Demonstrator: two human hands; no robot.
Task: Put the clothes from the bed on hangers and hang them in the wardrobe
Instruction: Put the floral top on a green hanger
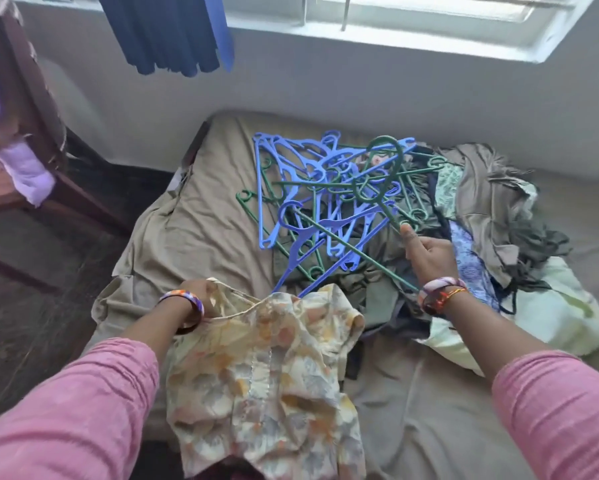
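A bed [201,216] covered with a tan, wrinkled sheet fills the middle of the view, set against a pale wall below a window [429,19], with a dark blue curtain [166,32] hanging at the upper left and a wooden chair [31,140] draped in lilac cloth on the floor to the left. On the right part of the bed lies a heap of clothes [492,209] in olive, dark and printed fabrics, spilling over a pale green pillow [561,313] near the edge. Just left of that heap, partly resting on it, sits a tangled pile of blue and green plastic hangers [312,188]. In front, close to the person, a cream floral garment [263,375] hangs down from the left hand [201,292], whose fingers are curled round the fabric at the neckline, the shoulder bunched in the grip. The right hand [429,254] is raised over the clothes, fingers closed round one green hanger [381,168], with the thumb pressed along its shoulder; the hanger is lifted with its hook pointing up and away above the pile, and its long bar runs back toward the wrist. Both forearms wear pink sleeves, and each wrist carries coloured bangles [440,292].
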